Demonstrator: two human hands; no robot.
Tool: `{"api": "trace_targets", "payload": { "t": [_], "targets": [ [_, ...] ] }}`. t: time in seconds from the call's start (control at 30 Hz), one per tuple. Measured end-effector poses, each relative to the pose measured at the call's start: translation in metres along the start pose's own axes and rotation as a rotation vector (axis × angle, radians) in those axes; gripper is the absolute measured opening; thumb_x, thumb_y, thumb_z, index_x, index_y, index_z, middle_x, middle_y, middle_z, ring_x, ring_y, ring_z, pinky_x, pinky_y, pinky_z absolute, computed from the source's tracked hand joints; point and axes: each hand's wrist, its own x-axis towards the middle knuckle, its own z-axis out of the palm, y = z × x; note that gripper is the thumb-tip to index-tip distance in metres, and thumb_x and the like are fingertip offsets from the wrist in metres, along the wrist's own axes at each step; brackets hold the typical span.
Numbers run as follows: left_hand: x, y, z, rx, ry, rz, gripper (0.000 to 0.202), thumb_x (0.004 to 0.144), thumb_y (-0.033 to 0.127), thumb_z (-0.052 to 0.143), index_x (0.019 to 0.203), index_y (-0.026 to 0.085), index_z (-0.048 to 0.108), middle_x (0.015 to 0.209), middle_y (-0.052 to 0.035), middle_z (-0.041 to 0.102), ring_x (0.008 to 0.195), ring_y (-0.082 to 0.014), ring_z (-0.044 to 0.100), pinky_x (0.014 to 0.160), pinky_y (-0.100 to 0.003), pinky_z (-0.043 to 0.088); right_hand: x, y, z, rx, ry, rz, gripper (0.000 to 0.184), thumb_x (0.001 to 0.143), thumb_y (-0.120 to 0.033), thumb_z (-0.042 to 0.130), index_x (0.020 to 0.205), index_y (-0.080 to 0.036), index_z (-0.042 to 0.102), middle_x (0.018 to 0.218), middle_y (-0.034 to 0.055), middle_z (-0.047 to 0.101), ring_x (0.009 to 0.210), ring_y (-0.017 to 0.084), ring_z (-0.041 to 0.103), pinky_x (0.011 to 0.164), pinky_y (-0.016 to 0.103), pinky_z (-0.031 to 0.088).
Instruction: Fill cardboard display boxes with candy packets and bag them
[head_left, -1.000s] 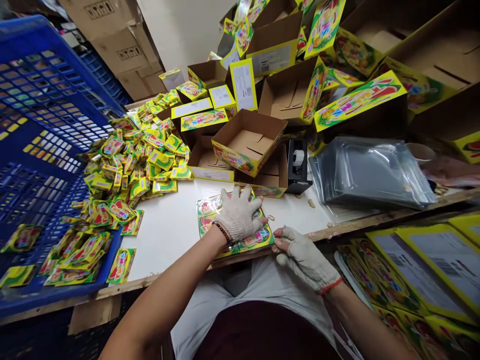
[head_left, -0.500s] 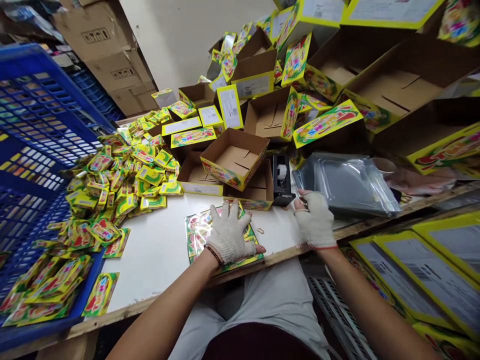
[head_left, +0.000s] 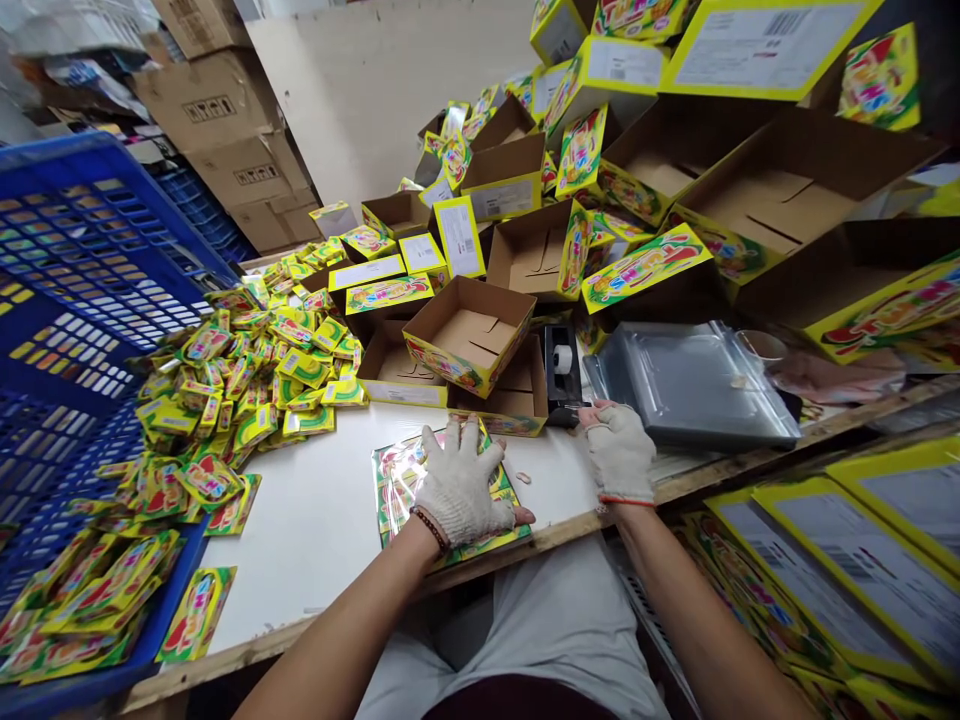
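Note:
My left hand point(head_left: 465, 485), in a white fingerless glove, lies flat with fingers spread on a film-covered yellow-green packet tray point(head_left: 397, 490) at the table's front edge. The covering film shines, and much of the pack is hidden under the palm. To the right, my gloved right hand point(head_left: 619, 452) is closed, its fingertips at the front end of a black tape dispenser point(head_left: 562, 375). A white roll sits in the dispenser. Whatever is between those fingertips is too small to make out. Beside this hand lies a stack of clear plastic sheets or bags point(head_left: 697, 385).
Small yellow packets point(head_left: 247, 370) are heaped at the left, near a blue plastic crate point(head_left: 97, 250). Open cardboard display boxes point(head_left: 469, 335) are piled along the back. Yellow boxes point(head_left: 825, 540) stand below the table edge at right. A small scrap point(head_left: 523, 478) lies between my hands.
My right hand has moved slightly left to the front of the tape dispenser, and its fingers have closed. The left hand stays on the pack. The view has tilted up slightly.

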Motion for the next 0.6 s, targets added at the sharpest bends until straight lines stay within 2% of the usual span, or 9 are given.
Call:
{"api": "trace_targets", "payload": {
  "t": [0.1,0.2,0.3,0.4,0.47,0.6],
  "targets": [
    [0.000,0.000,0.000,-0.004,0.000,0.001,0.091,0.070,0.086,0.057,0.140,0.027,0.057,0.157,-0.0219,0.039,0.144,-0.0510,0.029,0.107,-0.084,0.014,-0.016,0.011,0.000,0.107,-0.060,0.047,0.043,0.073,-0.059,0.057,0.084,-0.019,0.068,0.089,0.0095,0.069,0.085,0.025,0.061,0.080,0.038,0.048],
    [0.000,0.001,-0.002,0.000,-0.006,0.001,0.091,0.070,0.085,0.058,0.140,0.027,0.057,0.157,-0.0217,0.039,0.144,-0.0509,0.030,0.106,-0.084,0.015,-0.019,0.028,0.009,0.200,-0.160,0.121,0.046,0.071,-0.066,0.056,0.075,-0.021,0.062,0.067,0.0041,0.060,0.063,0.019,0.056,0.060,0.032,0.045],
    [0.000,0.002,-0.003,0.005,-0.005,-0.009,0.092,0.071,0.086,0.057,0.141,0.027,0.056,0.157,-0.0217,0.039,0.144,-0.0507,0.030,0.107,-0.084,0.014,-0.016,0.043,0.016,0.262,-0.266,0.158,0.050,0.066,-0.073,0.059,0.064,-0.024,0.050,0.057,0.0003,0.051,0.055,0.016,0.051,0.049,0.027,0.038],
    [0.000,0.002,-0.002,0.006,-0.005,-0.015,0.097,0.070,0.086,0.056,0.146,0.025,0.051,0.158,-0.0212,0.038,0.145,-0.0496,0.029,0.110,-0.081,0.014,-0.016,0.045,0.010,0.298,-0.426,0.154,0.055,0.063,-0.076,0.065,0.063,-0.023,0.049,0.055,-0.0014,0.049,0.051,0.013,0.046,0.048,0.026,0.036],
    [0.000,0.002,-0.001,0.002,-0.003,-0.018,0.104,0.069,0.085,0.057,0.150,0.021,0.045,0.159,-0.0217,0.037,0.146,-0.0479,0.029,0.113,-0.077,0.015,-0.017,0.036,0.003,0.309,-0.619,0.102,0.056,0.063,-0.075,0.070,0.062,-0.022,0.053,0.056,-0.0002,0.053,0.054,0.013,0.047,0.052,0.027,0.038],
    [0.001,0.001,0.001,-0.003,0.003,-0.028,0.113,0.067,0.083,0.062,0.153,0.014,0.039,0.159,-0.0228,0.037,0.146,-0.0464,0.029,0.117,-0.072,0.017,-0.011,-0.001,0.004,0.300,-1.196,-0.143,0.054,0.078,-0.070,0.066,0.063,-0.019,0.055,0.061,-0.0001,0.056,0.060,0.013,0.049,0.059,0.028,0.038]
  ]
}}
